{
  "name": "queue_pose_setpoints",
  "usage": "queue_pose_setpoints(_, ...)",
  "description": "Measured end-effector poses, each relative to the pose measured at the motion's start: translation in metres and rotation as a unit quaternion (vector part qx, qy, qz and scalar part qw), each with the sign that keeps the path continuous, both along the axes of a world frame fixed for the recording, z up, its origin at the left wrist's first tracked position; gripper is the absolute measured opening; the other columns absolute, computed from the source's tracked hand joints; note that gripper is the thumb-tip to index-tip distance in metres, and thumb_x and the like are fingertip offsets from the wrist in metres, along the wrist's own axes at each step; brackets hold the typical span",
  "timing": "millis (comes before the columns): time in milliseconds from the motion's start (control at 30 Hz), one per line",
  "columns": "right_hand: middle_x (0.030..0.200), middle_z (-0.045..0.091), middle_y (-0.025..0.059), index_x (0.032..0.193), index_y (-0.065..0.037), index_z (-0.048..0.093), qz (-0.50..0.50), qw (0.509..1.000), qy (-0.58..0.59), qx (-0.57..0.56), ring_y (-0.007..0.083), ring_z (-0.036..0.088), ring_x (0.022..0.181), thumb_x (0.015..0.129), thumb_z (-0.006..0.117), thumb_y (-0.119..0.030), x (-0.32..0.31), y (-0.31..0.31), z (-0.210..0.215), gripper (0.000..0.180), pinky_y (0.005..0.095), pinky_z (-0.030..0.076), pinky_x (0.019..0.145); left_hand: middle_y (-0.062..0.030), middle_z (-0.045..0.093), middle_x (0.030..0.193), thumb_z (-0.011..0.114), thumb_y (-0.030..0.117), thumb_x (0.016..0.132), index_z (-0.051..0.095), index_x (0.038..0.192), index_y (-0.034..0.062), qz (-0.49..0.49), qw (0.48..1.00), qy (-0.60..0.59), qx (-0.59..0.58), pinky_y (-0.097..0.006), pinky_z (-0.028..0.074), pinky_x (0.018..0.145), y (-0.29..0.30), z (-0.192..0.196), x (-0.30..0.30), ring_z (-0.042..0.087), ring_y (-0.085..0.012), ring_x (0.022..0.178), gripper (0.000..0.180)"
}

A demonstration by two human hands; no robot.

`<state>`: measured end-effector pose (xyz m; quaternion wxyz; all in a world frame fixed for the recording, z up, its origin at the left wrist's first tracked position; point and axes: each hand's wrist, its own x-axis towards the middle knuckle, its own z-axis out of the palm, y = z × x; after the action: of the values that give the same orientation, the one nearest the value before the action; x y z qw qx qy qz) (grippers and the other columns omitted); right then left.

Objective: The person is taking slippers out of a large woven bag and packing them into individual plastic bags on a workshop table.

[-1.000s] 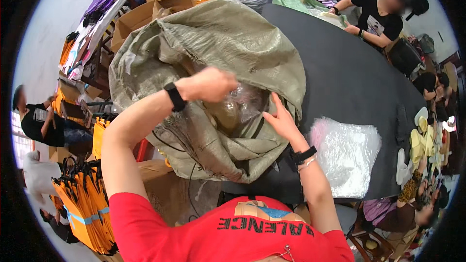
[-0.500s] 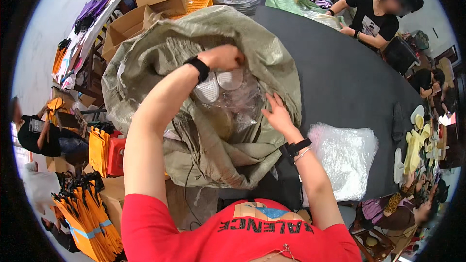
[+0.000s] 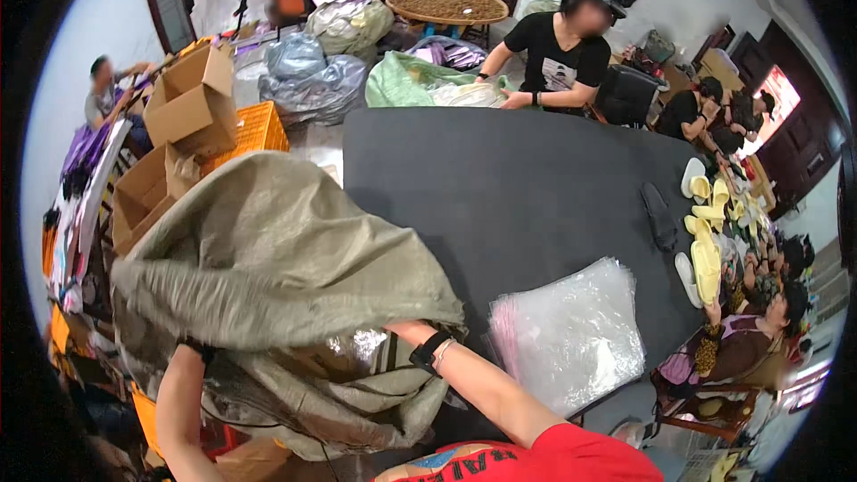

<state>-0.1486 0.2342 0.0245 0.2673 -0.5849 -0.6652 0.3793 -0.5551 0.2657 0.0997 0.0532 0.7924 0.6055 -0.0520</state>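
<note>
A large olive-green woven sack (image 3: 295,241) stands at the left end of the dark table, its upper cloth folded over toward me and blurred. Under the cloth's left edge goes my left hand (image 3: 196,350); only the wristband area shows and the fingers are hidden. My right hand (image 3: 408,331) reaches under the cloth's right edge into the sack's mouth, with its fingers covered too. Between the hands, shiny clear plastic (image 3: 361,345) glints inside the opening. To the right of my right forearm lies a stack of clear plastic bags (image 3: 571,335).
The dark table (image 3: 500,187) extends ahead and to the right. Dark slippers (image 3: 659,214) and yellow slippers (image 3: 705,263) lie at its right side. A co-worker (image 3: 558,49) handles a green sack (image 3: 393,80) at the far edge. Cardboard boxes (image 3: 192,94) and an orange crate (image 3: 254,129) stand at left.
The sack's far cloth has come over toward me, covering the white slippers seen inside before. My left hand has moved left and nearer, my right hand into the opening. The view has tilted up.
</note>
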Motion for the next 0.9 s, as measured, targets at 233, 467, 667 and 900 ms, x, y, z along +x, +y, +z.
queue_pose_setpoints(233, 0.107, 0.056, 0.0174, 0.109, -0.002, 0.053, -0.026, 0.996, 0.039, -0.07, 0.0343, 0.054, 0.091, 0.086, 0.049, -0.025, 0.005, 0.004, 0.011, 0.032, 0.0426, 0.042, 0.081, -0.0105, 0.052, 0.123, 0.042, 0.026, 0.091, 0.046, 0.127, 0.0088, 0.223, 0.933, -0.282, -0.032, -0.039, 0.037, 0.095, -0.002, 0.048, 0.027, 0.051, -0.0286, 0.109, 0.04)
queue_pose_setpoints(467, 0.107, 0.056, 0.0149, 0.112, -0.003, 0.051, -0.038, 0.991, 0.07, -0.108, 0.0314, 0.053, 0.092, 0.085, 0.05, -0.025, 0.001, 0.024, 0.017, 0.034, 0.0411, 0.042, 0.08, -0.0104, 0.049, 0.126, 0.041, 0.027, 0.092, 0.044, 0.128, 0.0074, 0.251, 0.766, -0.588, -0.066, -0.039, 0.036, 0.097, 0.014, 0.061, 0.049, 0.048, -0.0279, 0.113, 0.041)
queue_pose_setpoints(667, 0.108, 0.055, 0.0128, 0.115, -0.004, 0.05, -0.036, 0.987, 0.094, -0.124, 0.0288, 0.053, 0.092, 0.085, 0.05, -0.025, -0.005, 0.029, 0.015, 0.037, 0.0398, 0.043, 0.079, -0.0103, 0.045, 0.13, 0.04, 0.028, 0.092, 0.043, 0.129, 0.0062, 0.222, 0.618, -0.746, -0.111, -0.038, 0.034, 0.098, 0.032, 0.061, 0.068, 0.045, -0.0273, 0.116, 0.043)
queue_pose_setpoints(900, 0.109, 0.055, 0.0103, 0.118, -0.004, 0.048, -0.039, 0.98, 0.132, -0.144, 0.0258, 0.052, 0.092, 0.084, 0.051, -0.024, -0.004, 0.019, 0.01, 0.039, 0.0383, 0.043, 0.078, -0.0102, 0.042, 0.133, 0.039, 0.029, 0.093, 0.04, 0.13, 0.0048, 0.231, 0.535, -0.802, -0.134, -0.038, 0.033, 0.1, 0.01, 0.06, 0.073, 0.042, -0.0267, 0.119, 0.044)
